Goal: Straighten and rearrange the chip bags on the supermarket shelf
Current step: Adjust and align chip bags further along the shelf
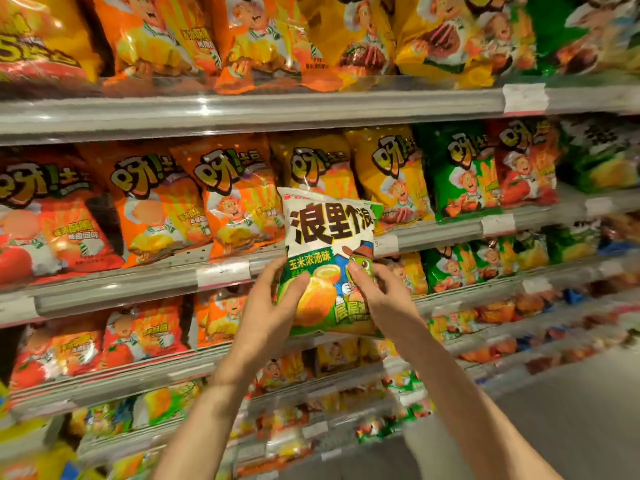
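- The white-and-green bag (329, 261) carried large black characters reading 浪里个浪 on its white upper half; a green band below read 玉米浓汤味, beside a cartoon frog in a brown hat.
- The bag was held in front of the shelving, at the level of the middle shelf rail (221, 271), upright with its long axis vertical — the top seal up, tilted slightly left, the printed face toward the camera.
- The left hand (266, 306) gripped the bag's lower left edge, thumb curled over the front, the remaining fingers hidden behind the pack.
- The right hand (377, 289) pinched the lower right side, thumb pressed on the frog print, the other fingers curled around the edge.
- The orange bags (194, 202) on the middle shelf stood upright and showed the brand lettering 呀!土豆 with a cartoon chef; smaller print was too blurred to read.
- The yellow bags (388, 178) and green bags (460, 171) to the right bore the same logo.
- The price tags (524, 98) on the rails were illegible — one digit "5" showed beside the held bag.
- The upper row was cut off by the frame's top edge; the lower shelves were blurred.
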